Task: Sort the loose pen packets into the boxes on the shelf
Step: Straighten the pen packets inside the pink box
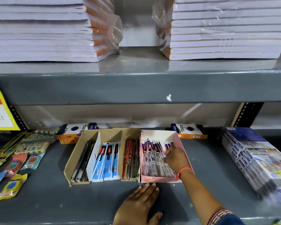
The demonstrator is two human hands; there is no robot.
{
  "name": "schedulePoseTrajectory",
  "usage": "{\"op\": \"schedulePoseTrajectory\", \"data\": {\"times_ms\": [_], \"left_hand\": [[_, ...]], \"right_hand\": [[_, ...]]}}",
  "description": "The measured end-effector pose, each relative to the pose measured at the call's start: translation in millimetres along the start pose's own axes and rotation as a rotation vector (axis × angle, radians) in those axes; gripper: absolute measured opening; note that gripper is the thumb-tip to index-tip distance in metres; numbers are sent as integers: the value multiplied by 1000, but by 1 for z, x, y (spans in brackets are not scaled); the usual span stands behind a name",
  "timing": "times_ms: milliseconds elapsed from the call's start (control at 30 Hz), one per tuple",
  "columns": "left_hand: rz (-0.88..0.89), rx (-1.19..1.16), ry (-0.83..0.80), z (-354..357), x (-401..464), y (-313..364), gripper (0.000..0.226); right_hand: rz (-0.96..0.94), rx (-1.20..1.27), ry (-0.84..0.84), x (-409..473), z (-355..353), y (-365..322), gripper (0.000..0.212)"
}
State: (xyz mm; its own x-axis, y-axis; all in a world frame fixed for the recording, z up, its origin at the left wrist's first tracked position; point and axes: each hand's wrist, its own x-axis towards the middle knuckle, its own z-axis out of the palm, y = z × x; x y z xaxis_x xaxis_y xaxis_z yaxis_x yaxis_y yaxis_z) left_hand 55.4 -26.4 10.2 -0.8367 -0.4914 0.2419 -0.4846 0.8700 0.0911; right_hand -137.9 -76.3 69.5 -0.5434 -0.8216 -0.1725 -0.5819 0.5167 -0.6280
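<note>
A pink box [183, 148] on the grey shelf [47, 192] holds several white and purple pen packets [150, 155]. My right hand [175, 159] is inside this box, its fingers pinching the packets on the right side. My left hand [139, 203] lies flat on the shelf, fingers spread, with its fingertips against the pink box's front edge. To the left stands a brown cardboard box [73, 161] with dividers. It holds black pen packets [83, 161], blue and white packets [107, 160] and red packets [131, 159].
Snack-like pouches and toy cards [19, 161] lie at the left. A stack of blue boxed sets [256, 159] sits at the right. Two orange and black boxes [189, 131] stand behind. The upper shelf carries wrapped notebook stacks [39, 30].
</note>
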Motion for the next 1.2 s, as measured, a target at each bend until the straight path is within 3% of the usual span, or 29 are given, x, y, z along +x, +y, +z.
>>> {"op": "schedulePoseTrajectory", "data": {"times_ms": [167,433,600,733,800,933,1067,1200], "left_hand": [[5,15,17,-2,0,0,60],[-33,-17,-16,-1,-2,-1,59],[-49,-10,-10,2,-2,-1,62],[-41,-12,15,6,-2,-2,62],[-45,-22,1,5,-1,-2,62],[-43,-40,-31,4,0,-2,63],[-57,-27,-42,0,-1,0,63],[-58,-11,-26,-2,-2,2,63]], "right_hand": [[18,17,27,4,-5,-2,26],[-16,57,57,8,-16,1,21],[-140,-405,64,-6,-5,2,29],[-249,-538,136,-13,-5,-7,30],[-365,-545,59,-16,3,-10,37],[-385,-513,-357,-16,24,-7,59],[-320,-565,-396,-1,24,2,64],[-299,-540,-327,6,22,6,70]]}}
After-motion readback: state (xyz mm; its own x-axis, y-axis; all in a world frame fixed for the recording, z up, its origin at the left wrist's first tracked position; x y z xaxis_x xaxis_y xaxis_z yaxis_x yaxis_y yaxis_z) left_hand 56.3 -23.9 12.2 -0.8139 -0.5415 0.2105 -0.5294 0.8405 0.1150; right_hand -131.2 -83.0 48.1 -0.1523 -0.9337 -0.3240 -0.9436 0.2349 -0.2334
